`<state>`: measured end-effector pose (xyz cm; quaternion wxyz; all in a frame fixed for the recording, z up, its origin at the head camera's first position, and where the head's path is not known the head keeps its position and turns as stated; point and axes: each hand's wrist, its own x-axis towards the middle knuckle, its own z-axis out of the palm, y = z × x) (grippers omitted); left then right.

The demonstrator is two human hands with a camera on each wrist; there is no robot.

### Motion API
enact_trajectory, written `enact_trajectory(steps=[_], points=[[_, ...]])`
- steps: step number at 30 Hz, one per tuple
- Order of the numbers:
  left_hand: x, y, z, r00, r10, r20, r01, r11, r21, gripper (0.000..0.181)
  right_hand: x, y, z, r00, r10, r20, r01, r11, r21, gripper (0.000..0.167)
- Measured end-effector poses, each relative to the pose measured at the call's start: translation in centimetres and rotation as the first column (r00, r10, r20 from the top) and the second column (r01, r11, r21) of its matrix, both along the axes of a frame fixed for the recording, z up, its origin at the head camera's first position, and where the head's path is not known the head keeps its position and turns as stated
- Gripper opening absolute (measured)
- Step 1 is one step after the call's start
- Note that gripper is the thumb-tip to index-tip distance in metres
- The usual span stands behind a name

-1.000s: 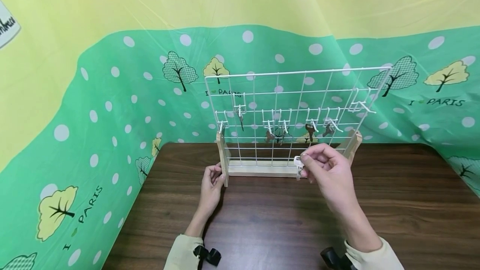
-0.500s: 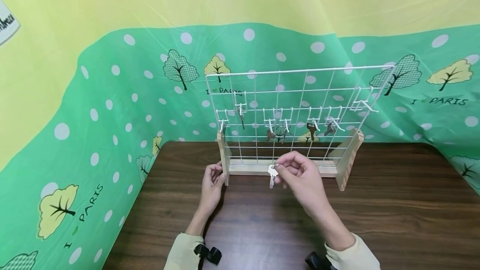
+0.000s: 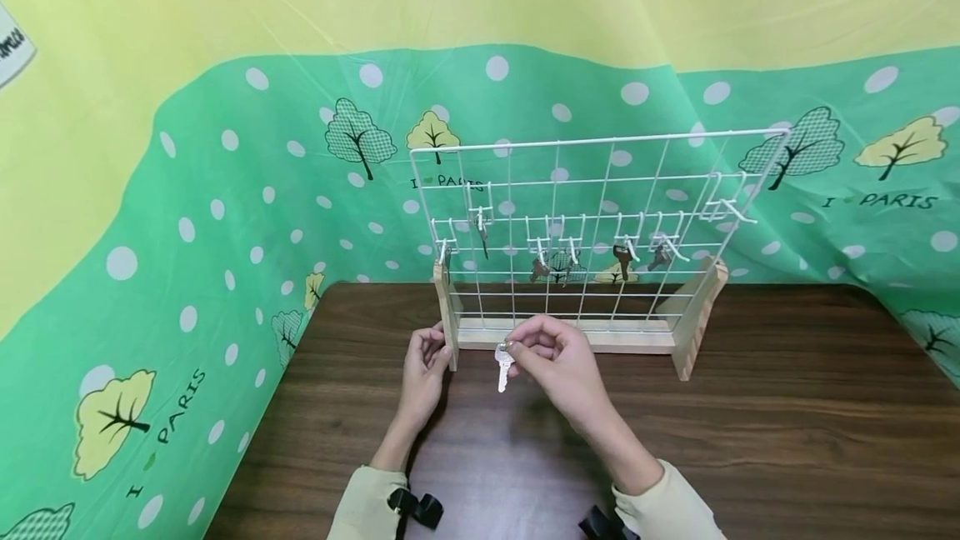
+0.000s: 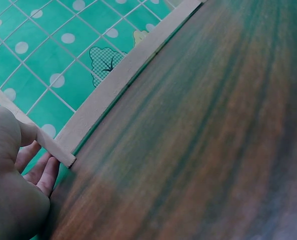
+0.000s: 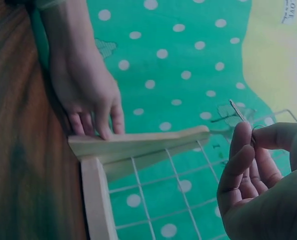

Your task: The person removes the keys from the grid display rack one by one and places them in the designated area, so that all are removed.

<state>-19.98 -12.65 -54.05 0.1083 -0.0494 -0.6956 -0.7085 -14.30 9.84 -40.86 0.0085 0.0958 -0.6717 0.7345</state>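
A white wire grid rack (image 3: 570, 183) with wooden side supports stands on the table. Low on the rack's left wooden support (image 4: 52, 146), my left hand (image 3: 422, 373) grips with the thumb on one side and the fingers on the other. My right hand (image 3: 558, 365) pinches a silver key (image 3: 503, 367) by the ring at its head, in front of the wooden base bar. The key hangs blade down in the head view. In the right wrist view it shows edge-on beyond the fingertips (image 5: 242, 134).
Several white hooks line the grid; keys hang on some, among them a dark key (image 3: 622, 262) and a key (image 3: 482, 236) at upper left. A bare hook (image 3: 723, 211) juts out at upper right. Patterned cloth (image 3: 247, 165) surrounds the dark wooden table (image 3: 810, 407).
My right hand has moved left along the front of the rack with the key, from near its right support to left of the middle. My left hand has stayed on the left support.
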Motion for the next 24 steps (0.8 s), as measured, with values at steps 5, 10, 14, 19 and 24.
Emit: enact_trajectory(steps=[5, 10, 14, 19, 24], points=[[0.0, 0.0, -0.1, 1.000, 0.002, 0.010, -0.002, 1.000, -0.001, 0.019, 0.0, -1.0, -0.8, 1.000, 0.017, 0.013, -0.017, 0.999, 0.028, 0.008], [0.1, 0.0, 0.0, 1.000, -0.001, 0.000, 0.001, 1.000, 0.007, 0.020, -0.1, -1.5, -1.4, 0.999, 0.019, 0.028, -0.020, 0.999, 0.038, 0.008], [0.4, 0.0, -0.1, 1.000, -0.007, -0.007, 0.007, 1.000, 0.007, 0.020, 0.1, -1.9, -1.9, 0.998, 0.031, 0.050, -0.033, 0.998, 0.048, 0.008], [0.6, -0.2, -0.3, 1.000, 0.003, 0.005, -0.003, 1.000, 0.009, 0.019, 0.1, -2.4, -2.7, 0.995, 0.072, 0.068, -0.075, 0.996, 0.042, 0.012], [0.2, -0.2, -0.3, 1.000, -0.010, -0.011, 0.010, 1.000, -0.010, 0.019, -0.4, -2.6, -3.2, 0.994, 0.058, 0.089, -0.063, 0.996, 0.061, 0.012]])
